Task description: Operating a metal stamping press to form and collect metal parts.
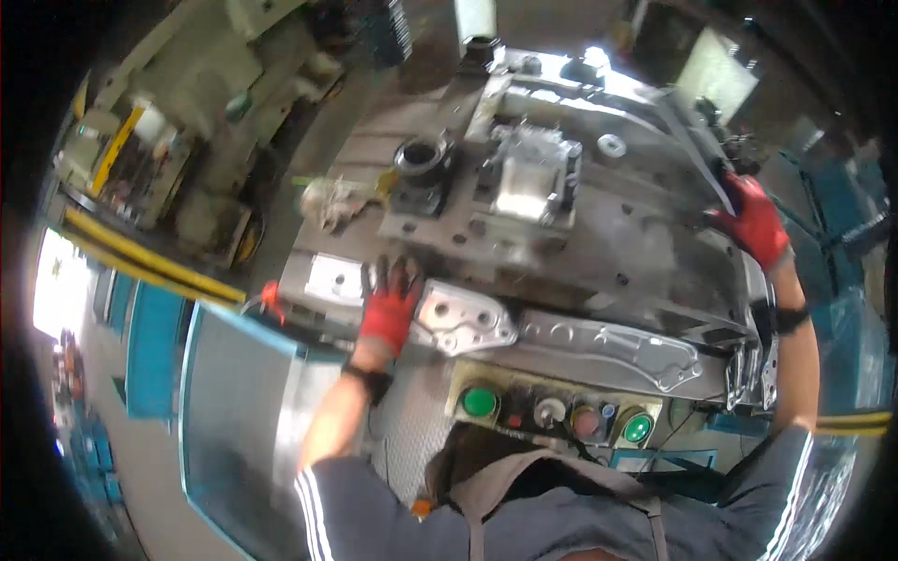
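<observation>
My left hand, in a red glove with dark fingertips, lies with its fingers stretched out on a stamped metal part along the front edge of the machine bed. That silvery part has round holes, and the hand covers its middle. At the right side of the bed, my right hand, also red-gloved, is closed on the near end of a long, thin metal strip. The strip slants away to the far left and is smeared by motion. A second stamped metal part lies right of the first.
A die block and a dark cylindrical post stand on the bed, with a crumpled rag to their left. Below the front edge sits a control box with green buttons. More metal parts stand near right; a blue-framed bin stands left.
</observation>
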Demonstrator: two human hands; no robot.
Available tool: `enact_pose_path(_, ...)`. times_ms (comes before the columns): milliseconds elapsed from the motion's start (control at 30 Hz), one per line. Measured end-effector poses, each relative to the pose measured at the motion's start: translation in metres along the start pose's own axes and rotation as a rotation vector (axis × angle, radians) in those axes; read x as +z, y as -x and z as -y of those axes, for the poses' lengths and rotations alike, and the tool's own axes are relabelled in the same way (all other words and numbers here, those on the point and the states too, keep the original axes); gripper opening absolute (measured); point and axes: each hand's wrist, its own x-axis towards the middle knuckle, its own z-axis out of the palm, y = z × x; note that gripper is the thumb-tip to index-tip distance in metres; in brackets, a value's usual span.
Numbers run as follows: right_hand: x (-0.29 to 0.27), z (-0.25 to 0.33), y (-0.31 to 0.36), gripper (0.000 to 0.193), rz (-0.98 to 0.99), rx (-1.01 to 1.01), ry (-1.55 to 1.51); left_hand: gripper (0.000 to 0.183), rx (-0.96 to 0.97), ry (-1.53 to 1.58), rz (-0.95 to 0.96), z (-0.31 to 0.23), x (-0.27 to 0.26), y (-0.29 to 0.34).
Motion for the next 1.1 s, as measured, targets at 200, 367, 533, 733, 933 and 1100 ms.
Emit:
enact_pose_path(200,0.035,0.004,-0.130,0.053,0.141,-0.165,0.089,0.078,-0.127,0.152,0.011,0.007,0.000,0.007)
enact_pose_path(367,0.079,-0.019,-0.169,0.047,0.193,-0.134,0.016,0.110,-0.218,0.205,-0.015,0.014,-0.009,0.028)
enact_pose_path(533,0.099,0.015,-0.191,0.049,0.234,0.371,-0.835,0.100,-0.276,0.268,-0.182,-0.002,0.019,0.077)
enact_pose_path(733,0.092,0.020,-0.196,0.043,0.422,0.110,-0.332,0.091,-0.296,0.402,-0.065,-0.023,0.021,0.113)
enact_pose_path(933,0.118,0.000,-0.189,0.050,0.196,0.198,-0.700,0.090,-0.353,0.483,0.012,-0.037,0.034,0.120)
enact_pose_path(1100,0.102,0.025,-0.185,0.055,0.334,0.207,0.042,0.088,-0.303,0.711,0.263,-0.066,0.044,0.112)
